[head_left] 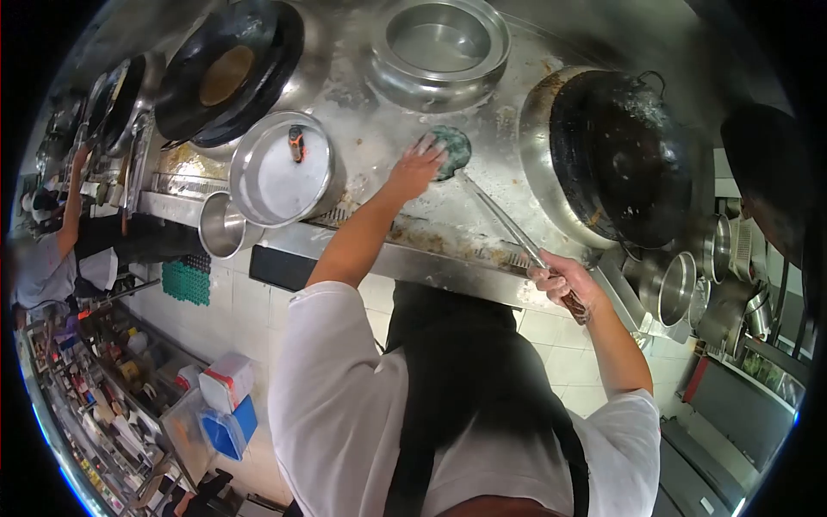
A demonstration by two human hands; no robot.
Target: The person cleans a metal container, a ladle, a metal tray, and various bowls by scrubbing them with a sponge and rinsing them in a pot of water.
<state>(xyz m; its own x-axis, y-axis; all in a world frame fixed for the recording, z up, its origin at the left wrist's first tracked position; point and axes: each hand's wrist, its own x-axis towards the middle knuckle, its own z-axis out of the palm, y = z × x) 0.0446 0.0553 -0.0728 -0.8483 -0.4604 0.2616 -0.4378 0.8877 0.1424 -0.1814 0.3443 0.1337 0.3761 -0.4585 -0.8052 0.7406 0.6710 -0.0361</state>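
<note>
My right hand (560,280) is wrapped round the wooden-ended handle of a long metal ladle (500,211), which slants up and left across the steel cooktop. At its far end lies a dark green scouring pad (452,153), which covers the ladle's head. The fingers of my left hand (418,166) press on the pad from its left side. The ladle's bowl is hidden under the pad.
A steel basin of pale, foamy water (289,172) holds an orange-and-black object (297,144). Woks (624,155) stand right and a wok (228,73) upper left. A wide steel pot (439,52) stands behind. A smaller pot (226,226) sits near the edge. Another person (52,267) works at left.
</note>
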